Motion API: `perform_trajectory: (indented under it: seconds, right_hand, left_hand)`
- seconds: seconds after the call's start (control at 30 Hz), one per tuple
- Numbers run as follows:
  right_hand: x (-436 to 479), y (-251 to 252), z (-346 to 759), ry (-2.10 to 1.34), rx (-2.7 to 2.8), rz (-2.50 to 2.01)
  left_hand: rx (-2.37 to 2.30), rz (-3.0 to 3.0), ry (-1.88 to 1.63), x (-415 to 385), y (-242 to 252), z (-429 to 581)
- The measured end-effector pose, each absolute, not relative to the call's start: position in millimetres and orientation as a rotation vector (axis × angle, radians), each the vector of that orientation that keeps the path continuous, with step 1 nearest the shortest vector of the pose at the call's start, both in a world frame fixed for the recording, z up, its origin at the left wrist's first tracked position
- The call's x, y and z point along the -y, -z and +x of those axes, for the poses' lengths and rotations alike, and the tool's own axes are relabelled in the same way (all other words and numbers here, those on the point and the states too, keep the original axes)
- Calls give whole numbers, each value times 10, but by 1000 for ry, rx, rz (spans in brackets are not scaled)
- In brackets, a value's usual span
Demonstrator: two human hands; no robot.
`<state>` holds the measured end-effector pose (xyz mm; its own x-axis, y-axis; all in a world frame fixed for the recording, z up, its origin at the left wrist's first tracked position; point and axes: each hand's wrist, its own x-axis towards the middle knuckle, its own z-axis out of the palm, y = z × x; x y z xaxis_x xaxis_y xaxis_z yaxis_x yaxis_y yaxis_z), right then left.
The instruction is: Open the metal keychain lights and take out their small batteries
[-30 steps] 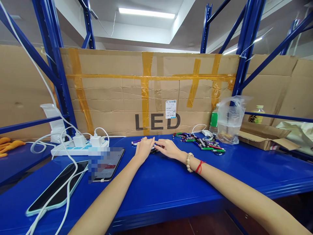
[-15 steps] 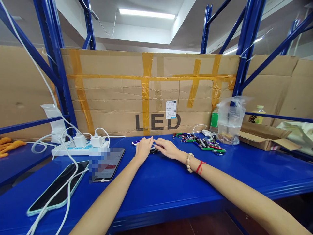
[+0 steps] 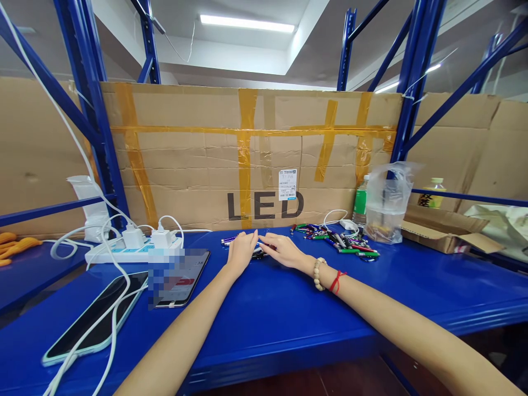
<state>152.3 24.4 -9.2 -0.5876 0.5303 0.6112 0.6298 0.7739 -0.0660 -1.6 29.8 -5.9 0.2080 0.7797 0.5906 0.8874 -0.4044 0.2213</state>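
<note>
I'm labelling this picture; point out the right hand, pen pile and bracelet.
Right hand (image 3: 285,251), head view, back of hand.
Pen pile (image 3: 341,241), head view, middle pens.
Bracelet (image 3: 317,274), head view, middle bead.

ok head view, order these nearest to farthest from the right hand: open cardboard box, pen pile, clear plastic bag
1. Pen pile, just right of the right hand
2. Clear plastic bag, right of the pile
3. Open cardboard box, right of the bag

Stretched Far, Close Together

I have the left arm (image 3: 190,327) slanting from the near edge to its left hand (image 3: 242,256), fingers curled, partly hidden. My right arm (image 3: 396,323) runs in from near right; the right hand (image 3: 285,251) lies palm-down, fingers bent leftward, just beside the other.
</note>
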Motion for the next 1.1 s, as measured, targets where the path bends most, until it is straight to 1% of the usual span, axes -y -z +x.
perform_trajectory:
  seconds: [0.3,0.63,0.73,0.93,1.1]
  right_hand:
    - [-309,122,1487,121,2233,-873]
    - [-286,101,1446,-88,2182,-867]
    - [-278,95,1434,-100,2150,-872]
    - [-317,96,1468,-103,1948,-898]
    - [-376,113,1516,-111,1814,-940]
  left_hand:
    - [1595,-2306,1000,-304,69,5]
    - [1586,-2317,1049,-354,105,-7]
    - [1575,-2327,1100,-352,108,1]
    - [1587,-2352,1331,-349,109,15]
    - [1661,-2344,1281,-360,113,2]
